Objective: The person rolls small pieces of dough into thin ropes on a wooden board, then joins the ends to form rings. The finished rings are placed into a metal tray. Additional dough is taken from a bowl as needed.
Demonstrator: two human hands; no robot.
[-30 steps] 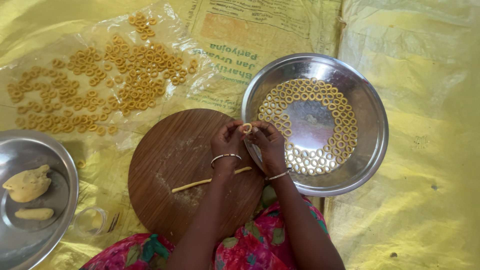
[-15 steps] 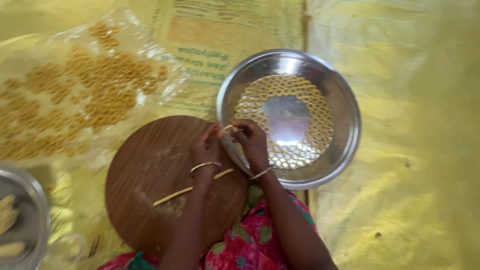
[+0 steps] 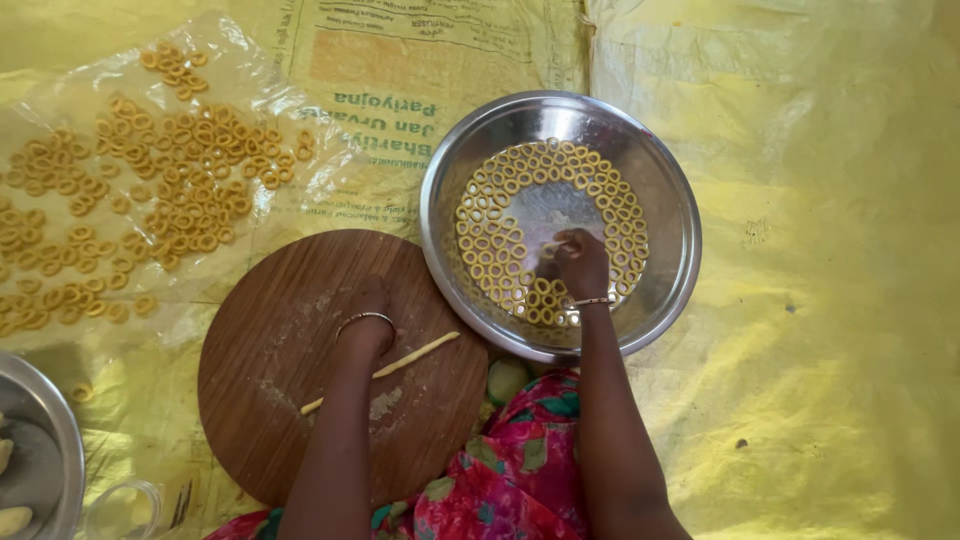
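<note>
While the right hand (image 3: 580, 262) pinches a dough ring (image 3: 551, 247) into the half-filled bowl (image 3: 672, 262), the left hand (image 3: 368, 318) presses closed on the dough rope (image 3: 425, 352), still uncut, on the board (image 3: 265, 340).

**The count on the floor**

Two hands are seen, left hand (image 3: 368, 318) and right hand (image 3: 580, 262). One wooden board (image 3: 280, 370) is counted, one dough strip (image 3: 415, 355), two steel bowls (image 3: 660, 180) (image 3: 45, 440). Dough rings (image 3: 180, 170) are too many to be counted exactly.
</note>
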